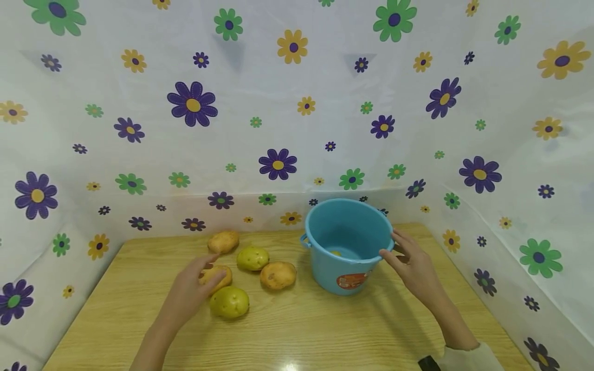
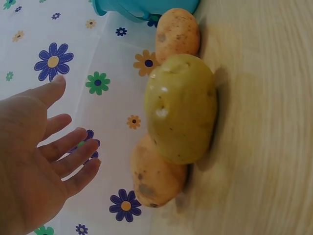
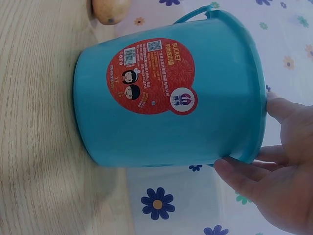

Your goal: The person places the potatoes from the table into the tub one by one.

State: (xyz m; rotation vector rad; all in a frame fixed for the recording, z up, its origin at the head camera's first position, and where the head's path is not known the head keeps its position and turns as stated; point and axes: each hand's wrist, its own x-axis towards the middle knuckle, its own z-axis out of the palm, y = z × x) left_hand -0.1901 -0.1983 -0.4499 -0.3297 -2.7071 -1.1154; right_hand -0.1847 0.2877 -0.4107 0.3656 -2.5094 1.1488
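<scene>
My left hand (image 1: 187, 288) hovers over a group of potatoes on the wooden table, its fingers spread with nothing between them. Below it lie a brownish potato (image 1: 220, 278), partly covered by the hand, and a greenish-yellow potato (image 1: 229, 302). Another greenish one (image 1: 252, 257) and two brownish potatoes, one at the back (image 1: 224, 241) and one to the right (image 1: 278, 275), lie close by. On the right stands a blue bucket (image 1: 325, 268), upright, with a red label. My right hand (image 1: 413, 268) touches its right rim from outside, thumb and fingers spread apart along it.
Inside the bucket a small yellowish piece (image 1: 336, 253) shows above the front rim. The bucket's handle (image 2: 122, 11) hangs at its side. A flower-printed sheet (image 1: 260, 206) rises behind the table (image 1: 278, 335) and along both sides.
</scene>
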